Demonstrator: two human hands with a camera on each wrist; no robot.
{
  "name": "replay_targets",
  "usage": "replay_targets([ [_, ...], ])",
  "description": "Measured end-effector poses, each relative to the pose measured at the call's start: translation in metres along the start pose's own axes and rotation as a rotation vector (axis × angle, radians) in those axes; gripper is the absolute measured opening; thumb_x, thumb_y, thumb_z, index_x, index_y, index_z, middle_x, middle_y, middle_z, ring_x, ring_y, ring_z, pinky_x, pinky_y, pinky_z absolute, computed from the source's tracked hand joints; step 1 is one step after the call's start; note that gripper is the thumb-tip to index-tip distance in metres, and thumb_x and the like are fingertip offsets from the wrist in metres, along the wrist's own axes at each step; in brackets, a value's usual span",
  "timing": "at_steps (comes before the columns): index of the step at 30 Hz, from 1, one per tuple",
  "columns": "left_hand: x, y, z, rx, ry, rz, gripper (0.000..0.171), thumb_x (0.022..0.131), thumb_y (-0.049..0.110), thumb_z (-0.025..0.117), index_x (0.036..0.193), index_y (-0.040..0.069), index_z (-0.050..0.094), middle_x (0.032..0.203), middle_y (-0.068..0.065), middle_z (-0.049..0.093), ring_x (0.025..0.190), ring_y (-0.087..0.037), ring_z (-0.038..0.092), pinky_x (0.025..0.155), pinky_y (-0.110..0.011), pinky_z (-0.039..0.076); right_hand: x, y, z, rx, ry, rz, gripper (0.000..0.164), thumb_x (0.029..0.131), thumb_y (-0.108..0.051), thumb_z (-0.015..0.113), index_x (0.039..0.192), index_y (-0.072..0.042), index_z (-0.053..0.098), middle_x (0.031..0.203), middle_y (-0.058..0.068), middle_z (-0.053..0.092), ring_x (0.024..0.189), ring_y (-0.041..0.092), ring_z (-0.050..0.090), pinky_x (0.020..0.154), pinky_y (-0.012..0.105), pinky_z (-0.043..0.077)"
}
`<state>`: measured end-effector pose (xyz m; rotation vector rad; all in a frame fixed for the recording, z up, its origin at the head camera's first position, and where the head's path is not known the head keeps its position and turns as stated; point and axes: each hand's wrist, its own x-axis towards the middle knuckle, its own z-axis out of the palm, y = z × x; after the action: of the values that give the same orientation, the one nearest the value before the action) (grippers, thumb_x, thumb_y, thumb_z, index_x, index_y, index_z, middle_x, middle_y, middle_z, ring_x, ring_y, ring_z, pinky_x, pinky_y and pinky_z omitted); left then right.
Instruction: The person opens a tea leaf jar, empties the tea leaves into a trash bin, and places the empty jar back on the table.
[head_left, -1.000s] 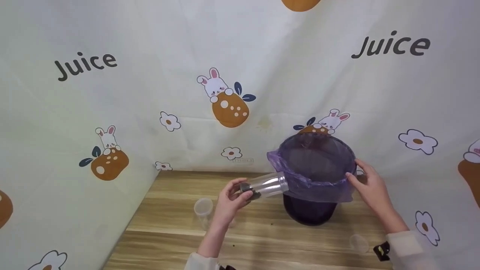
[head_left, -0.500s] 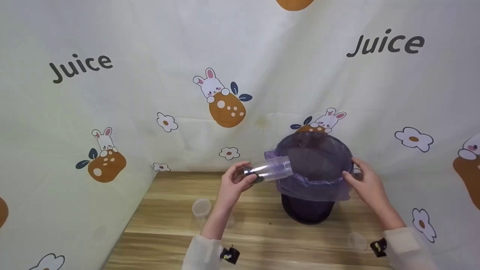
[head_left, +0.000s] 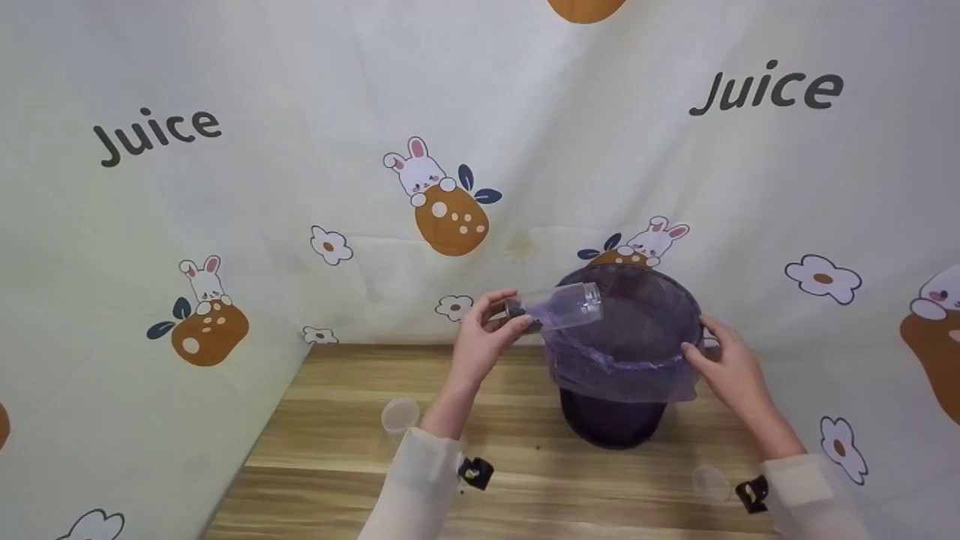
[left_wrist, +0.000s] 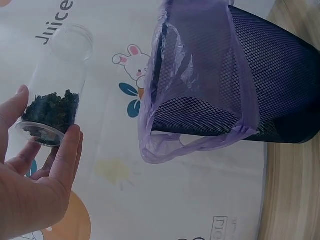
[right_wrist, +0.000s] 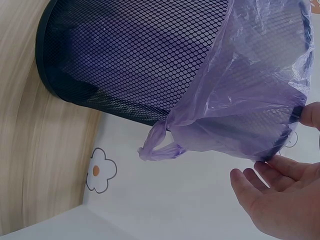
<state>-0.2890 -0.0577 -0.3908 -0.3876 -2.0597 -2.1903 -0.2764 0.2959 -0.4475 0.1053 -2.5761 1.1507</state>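
My left hand (head_left: pixel 487 334) grips the base of a clear plastic jar (head_left: pixel 566 306). The jar lies tilted, its mouth over the left rim of a dark mesh trash bin (head_left: pixel 611 420). Dark, crinkled dried leaves (left_wrist: pixel 54 111), like loose tea, fill the jar's bottom part in the left wrist view. A thin purple bag (head_left: pixel 615 379) lines the bin and is folded down over its rim. On the bin's right side, my right hand (head_left: pixel 731 364) pinches the bagged rim between thumb and fingers; the right wrist view shows the fingertips (right_wrist: pixel 265 167) right at the edge.
A clear plastic container (head_left: pixel 400 416) stands on the wooden table (head_left: pixel 337 472), partly behind my left forearm. A round translucent lid (head_left: pixel 710 484) lies near my right sleeve. Small dark crumbs dot the wood. A printed cloth (head_left: pixel 262 187) hangs close behind the bin.
My left hand has raised the jar and moved it right, from beside the bin to over its rim. My right hand stays on the rim.
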Motion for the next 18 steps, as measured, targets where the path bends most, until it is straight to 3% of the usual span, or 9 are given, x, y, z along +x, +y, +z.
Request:
replay_targets([
  [9,0.010,0.004,0.009,0.080,0.030,0.008,0.046,0.086,0.006,0.076,0.129,0.002,0.060,0.129,-0.021,0.062,0.112,-0.035,0.067,0.086,-0.030,0.059,0.001,0.001,0.001,-0.022,-0.002,0.005,0.061,0.096,-0.026,0.061,0.144,0.007,0.042,0.149,0.034,0.040,0.137,0.051,0.038,0.114,0.063,0.031],
  [18,0.014,0.003,0.017,0.133,0.011,0.059,0.050,0.084,0.003,0.076,0.131,0.000,0.058,0.131,-0.022,0.061,0.119,-0.036,0.063,0.093,-0.033,0.057,0.000,0.000,0.000,-0.040,-0.032,0.034,0.063,0.097,-0.029,0.060,0.146,0.005,0.040,0.151,0.034,0.037,0.138,0.051,0.037,0.114,0.064,0.031],
])
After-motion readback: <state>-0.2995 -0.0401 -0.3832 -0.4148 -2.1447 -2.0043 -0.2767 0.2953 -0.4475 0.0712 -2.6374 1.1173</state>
